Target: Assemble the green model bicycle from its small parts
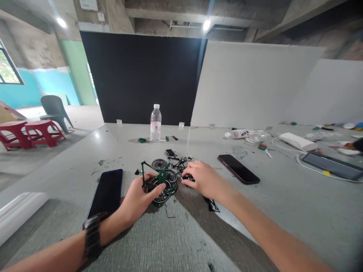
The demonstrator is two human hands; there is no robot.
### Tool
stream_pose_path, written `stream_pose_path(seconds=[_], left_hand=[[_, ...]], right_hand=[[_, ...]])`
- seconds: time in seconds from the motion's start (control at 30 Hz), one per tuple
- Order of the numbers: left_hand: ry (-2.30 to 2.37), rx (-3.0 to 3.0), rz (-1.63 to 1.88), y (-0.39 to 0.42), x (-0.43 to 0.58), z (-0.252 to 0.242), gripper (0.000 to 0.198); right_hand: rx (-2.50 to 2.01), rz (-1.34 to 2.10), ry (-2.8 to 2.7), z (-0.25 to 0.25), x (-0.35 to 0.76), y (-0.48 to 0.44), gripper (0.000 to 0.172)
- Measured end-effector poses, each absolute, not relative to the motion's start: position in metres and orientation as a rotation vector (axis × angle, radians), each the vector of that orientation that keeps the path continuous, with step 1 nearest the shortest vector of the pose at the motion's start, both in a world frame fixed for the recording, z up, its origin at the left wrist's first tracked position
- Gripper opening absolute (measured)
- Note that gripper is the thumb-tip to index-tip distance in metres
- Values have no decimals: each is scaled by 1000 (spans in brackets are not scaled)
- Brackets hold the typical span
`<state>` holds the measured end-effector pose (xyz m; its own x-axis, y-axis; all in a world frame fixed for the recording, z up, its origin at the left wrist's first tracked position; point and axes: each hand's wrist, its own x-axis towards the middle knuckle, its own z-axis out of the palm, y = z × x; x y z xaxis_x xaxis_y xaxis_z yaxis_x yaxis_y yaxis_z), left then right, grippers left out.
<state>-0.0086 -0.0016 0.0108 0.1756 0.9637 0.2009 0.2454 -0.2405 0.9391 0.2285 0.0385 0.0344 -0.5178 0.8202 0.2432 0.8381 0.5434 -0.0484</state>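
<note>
My left hand [141, 192] is closed round a small green model bicycle [162, 175], its thumb lying across a black spoked wheel. More wheels overlap just behind it, and I cannot tell which of them belong to it. My right hand [202, 177] is to the right, low over the table, its fingers and thumb curled in around something dark and small that they mostly hide. Beyond the hands lies a black model bicycle frame [178, 163] among small parts, with a loose spoked wheel [159, 164] to its left. A thin bent wire or hex key [170, 213] lies in front.
Dark phones lie at left [107, 190] and right [238, 169]. A clear water bottle [155, 122] stands at the back before a black panel [141, 79]. At far right are a tablet [334, 165], a white cable and a person's dark sleeve [358, 144].
</note>
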Motion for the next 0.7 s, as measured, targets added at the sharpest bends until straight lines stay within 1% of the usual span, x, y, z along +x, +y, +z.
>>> stream_pose_path(seconds=[0.17,0.27,0.43,0.57,0.7], left_hand=[[1158,1647,1119,-1,-9,10,30],[1158,1666,1112,0,-10,10,30],[1149,1658,1106,0,-10,9,32],[1132,1635,1112,0,-10,9,32],[1139,1652,1121,-1,-10,10,31]], right_hand=[[-1355,-83,-2545,31,228,40,3],[-1346,-5,-2498,32,226,39,4],[-1360,265,-2350,39,221,34,9],[-1212,337,-2286,46,214,27,8],[-1094,406,-2179,51,204,21,16]])
